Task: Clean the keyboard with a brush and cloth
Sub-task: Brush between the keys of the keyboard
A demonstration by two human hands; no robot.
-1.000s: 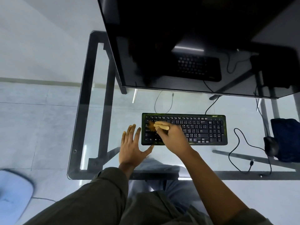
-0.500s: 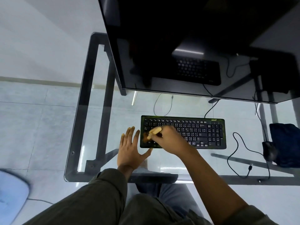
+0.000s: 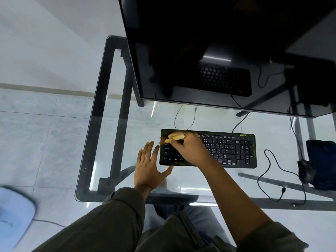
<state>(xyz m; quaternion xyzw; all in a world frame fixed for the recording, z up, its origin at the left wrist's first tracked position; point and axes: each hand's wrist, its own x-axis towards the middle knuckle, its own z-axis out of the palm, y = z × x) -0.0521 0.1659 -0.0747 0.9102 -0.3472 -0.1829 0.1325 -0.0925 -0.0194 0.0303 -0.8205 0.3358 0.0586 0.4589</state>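
Note:
A black keyboard (image 3: 234, 151) lies on the glass desk (image 3: 109, 142). My right hand (image 3: 190, 150) grips a pale wooden-handled brush (image 3: 175, 137) over the keyboard's upper left keys; the bristles at the far left are blurred. My left hand (image 3: 148, 166) lies flat on the glass beside the keyboard's left edge, fingers spread, thumb touching its near left corner. A dark blue cloth (image 3: 322, 160) sits at the desk's right edge.
A large dark monitor (image 3: 218, 51) overhangs the desk behind the keyboard. A black mouse (image 3: 306, 170) lies beside the cloth, its cable (image 3: 269, 175) looping on the glass. A pale blue object (image 3: 14, 213) sits on the floor at lower left.
My right hand has swept the brush from the lower left keys up to the top left rows. My left hand stays flat beside the keyboard.

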